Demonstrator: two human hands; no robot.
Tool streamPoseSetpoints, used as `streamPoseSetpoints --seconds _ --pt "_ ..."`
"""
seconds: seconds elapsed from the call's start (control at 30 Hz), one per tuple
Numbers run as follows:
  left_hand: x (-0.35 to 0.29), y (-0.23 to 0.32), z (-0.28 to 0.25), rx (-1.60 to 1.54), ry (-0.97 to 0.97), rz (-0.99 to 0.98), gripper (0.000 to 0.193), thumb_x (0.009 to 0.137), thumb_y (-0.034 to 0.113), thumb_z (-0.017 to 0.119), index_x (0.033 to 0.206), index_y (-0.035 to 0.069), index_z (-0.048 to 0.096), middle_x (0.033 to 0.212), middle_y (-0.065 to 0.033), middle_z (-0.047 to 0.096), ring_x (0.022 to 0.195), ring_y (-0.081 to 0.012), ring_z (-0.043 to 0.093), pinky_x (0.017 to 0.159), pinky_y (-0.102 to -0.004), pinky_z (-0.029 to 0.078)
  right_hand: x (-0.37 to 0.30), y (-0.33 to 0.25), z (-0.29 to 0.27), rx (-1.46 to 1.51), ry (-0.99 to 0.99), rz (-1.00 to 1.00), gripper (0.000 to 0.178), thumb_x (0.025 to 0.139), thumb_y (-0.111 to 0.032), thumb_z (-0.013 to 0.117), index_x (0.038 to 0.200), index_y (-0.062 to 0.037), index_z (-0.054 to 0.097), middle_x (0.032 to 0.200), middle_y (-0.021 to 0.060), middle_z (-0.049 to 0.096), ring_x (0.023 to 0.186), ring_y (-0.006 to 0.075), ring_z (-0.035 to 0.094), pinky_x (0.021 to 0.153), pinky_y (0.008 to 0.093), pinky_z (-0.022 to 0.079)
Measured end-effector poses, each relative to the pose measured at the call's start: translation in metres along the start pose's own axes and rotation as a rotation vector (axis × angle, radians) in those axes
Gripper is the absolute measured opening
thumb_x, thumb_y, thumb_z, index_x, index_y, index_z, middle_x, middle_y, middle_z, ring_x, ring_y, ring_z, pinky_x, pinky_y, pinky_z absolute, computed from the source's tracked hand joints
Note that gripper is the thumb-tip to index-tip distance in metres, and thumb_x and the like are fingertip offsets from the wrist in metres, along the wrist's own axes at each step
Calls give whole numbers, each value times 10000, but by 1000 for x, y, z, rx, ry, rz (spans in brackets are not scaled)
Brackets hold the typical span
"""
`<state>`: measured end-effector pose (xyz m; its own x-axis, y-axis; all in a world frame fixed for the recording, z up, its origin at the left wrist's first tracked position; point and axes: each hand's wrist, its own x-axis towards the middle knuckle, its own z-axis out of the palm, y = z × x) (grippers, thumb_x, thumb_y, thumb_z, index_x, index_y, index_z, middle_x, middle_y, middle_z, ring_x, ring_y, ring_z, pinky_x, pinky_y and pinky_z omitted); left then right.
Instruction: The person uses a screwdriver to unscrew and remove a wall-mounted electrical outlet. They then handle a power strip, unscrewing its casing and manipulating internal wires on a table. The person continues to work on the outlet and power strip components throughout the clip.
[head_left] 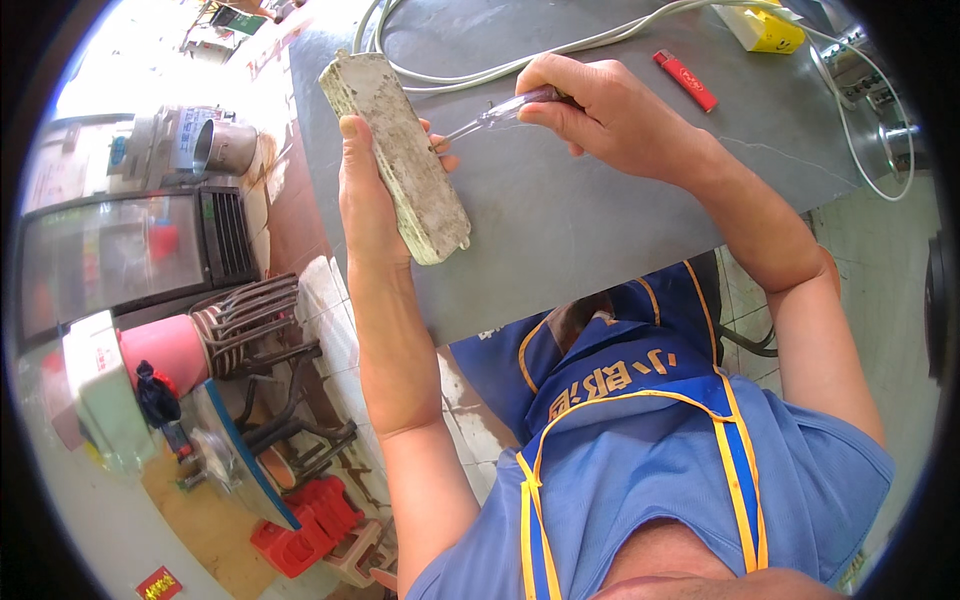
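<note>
My left hand (368,190) grips a grimy, long off-white power strip (405,150) above the grey table. Its thumb lies along the near edge, and fingertips show past the far side. The strip's flat, stained face is turned up; its opposite face is hidden. In my right hand (610,110) is a screwdriver (515,106) with a clear handle, held between thumb and bent fingers. The shaft points left, and its tip is at the strip's right edge, by my left fingertips. Whether it touches a screw cannot be made out.
A white cable (560,50) loops over the grey table (560,230) behind the strip. A red lighter (685,80) and a yellow packet (765,30) lie to the right. Stacked stools (250,320), a glass-fronted cabinet (120,260) and a metal pot (225,147) stand at left.
</note>
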<state>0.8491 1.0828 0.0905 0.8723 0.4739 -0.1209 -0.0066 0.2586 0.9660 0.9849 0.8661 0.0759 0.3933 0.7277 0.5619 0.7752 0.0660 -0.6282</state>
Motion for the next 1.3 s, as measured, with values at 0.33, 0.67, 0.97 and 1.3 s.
streamPoseSetpoints --seconds 0.33,0.67,0.97,1.3 --pt "2 -2 -4 -83 15 -52 722 1026 638 479 1211 -54 575 1000 -156 659 871 -254 704 736 -385 629 2 6 5 -31 9 -239 209 963 8 629 1171 -8 643 874 100 616 740 192 625 659 321 521" --pt "1 -2 2 -42 -5 -14 705 1028 625 490 1227 -47 567 1029 -156 658 891 -251 698 726 -385 623 1 -16 -5 381 -103 465 354 1073 -338 561 979 -19 682 558 43 594 462 115 595 466 257 462" --pt "-5 2 4 36 -3 51 729 1013 649 504 1223 -47 565 1028 -149 652 882 -241 693 729 -378 615 2 -14 -7 446 -199 616 336 1073 -335 561 973 -37 680 558 23 563 445 105 570 453 248 448" --pt "-1 5 -4 -87 -28 -43 672 1058 580 441 1289 -42 553 1070 -192 670 903 -274 705 739 -401 632 -1 2 -4 -1 -53 -98 172 1021 -169 653 1100 -19 681 771 40 619 592 104 555 547 273 456"
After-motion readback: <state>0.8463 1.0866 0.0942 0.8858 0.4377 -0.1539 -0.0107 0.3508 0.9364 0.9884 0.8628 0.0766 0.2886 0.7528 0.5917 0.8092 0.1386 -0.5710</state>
